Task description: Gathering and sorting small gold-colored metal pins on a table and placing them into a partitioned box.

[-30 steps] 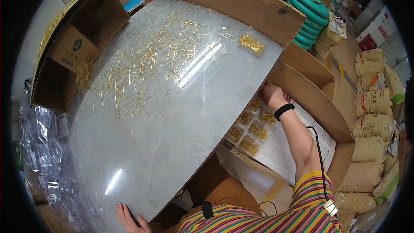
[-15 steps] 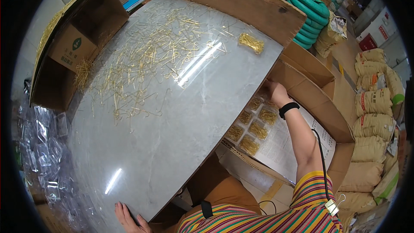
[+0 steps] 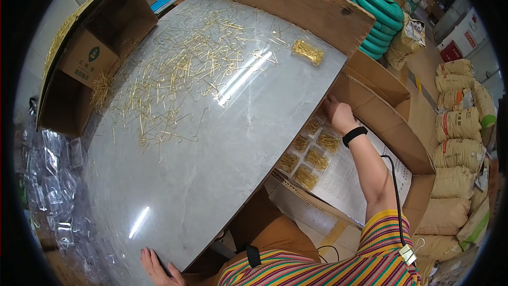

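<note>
My left hand (image 3: 157, 269) rests flat on the near edge of the grey marbled tabletop (image 3: 211, 180), fingers stretched out and holding nothing. Beyond the table's right edge, my right hand (image 3: 339, 115) reaches down into a cardboard box (image 3: 389, 122), its fingers curled. The fingertips and whatever they hold are hidden. Beside that hand, several small clear packs of gold hooks (image 3: 316, 159) sit in rows on printed paper (image 3: 344, 193) lining the box. A heap of loose gold wire hooks (image 3: 196, 58) spreads over the table's far half. One filled clear pack (image 3: 307, 53) lies at the far right corner.
A wooden board (image 3: 275, 0) borders the table's far side. An open cardboard box (image 3: 100, 58) stands at far left, above many clear plastic cases (image 3: 55, 185). Green coils (image 3: 378, 18) and stacked tan sacks (image 3: 457, 127) stand to the right. A black cable runs along my right arm.
My right hand has shifted very slightly toward me inside the box. My left hand, the loose hooks and the packs look unchanged.
</note>
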Demonstrator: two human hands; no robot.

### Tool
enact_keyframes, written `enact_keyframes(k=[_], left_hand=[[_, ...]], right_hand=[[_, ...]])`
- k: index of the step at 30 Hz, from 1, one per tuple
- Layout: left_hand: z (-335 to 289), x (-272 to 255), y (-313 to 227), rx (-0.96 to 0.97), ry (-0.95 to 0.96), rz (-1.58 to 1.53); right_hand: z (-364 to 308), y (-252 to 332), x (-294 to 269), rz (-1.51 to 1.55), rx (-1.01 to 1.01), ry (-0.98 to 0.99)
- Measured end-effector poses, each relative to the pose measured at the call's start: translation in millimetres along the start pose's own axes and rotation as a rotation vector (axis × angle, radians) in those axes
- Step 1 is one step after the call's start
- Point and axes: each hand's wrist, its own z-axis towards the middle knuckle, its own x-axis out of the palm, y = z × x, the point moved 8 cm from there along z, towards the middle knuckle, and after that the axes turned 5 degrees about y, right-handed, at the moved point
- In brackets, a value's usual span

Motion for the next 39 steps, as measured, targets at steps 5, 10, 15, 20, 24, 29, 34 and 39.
enact_keyframes(k=[5,10,15,20,24,29,34,39], left_hand=[[0.7,0.6,-0.5,0.007,0.001,-0.006],[0.6,0.3,-0.9,0.005,-0.001,-0.009],[-0.5,1.1,0.0,-0.003,0.0,-0.006],[0.4,-1.6,-1.9,0.011,-0.006,0.001],[1.7,2.1,-0.4,0.005,-0.002,-0.001],[0.2,-0.3,-1.3,-0.004,-0.001,0.013],[1.9,-0.4,-3.3,-0.004,-0.007,-0.004],[2.0,-0.2,-3.8,-0.001,-0.006,0.006]], right_hand=[[-3.6,-20.7,11.4,0.015,0.133,0.054],[-6.9,-41.1,14.5,0.47,0.29,0.062],[-8.7,-29.2,-6.5,0.394,0.217,-0.091],[-10.6,-60.0,21.6,0.751,0.347,-0.176],[-13.7,-79.7,50.0,1.095,0.541,-0.202],[-11.4,-80.4,32.6,0.896,0.565,-0.143],[-20.2,-52.5,19.2,0.688,0.368,0.068],[-29.4,-41.1,22.6,0.47,0.335,0.176]])
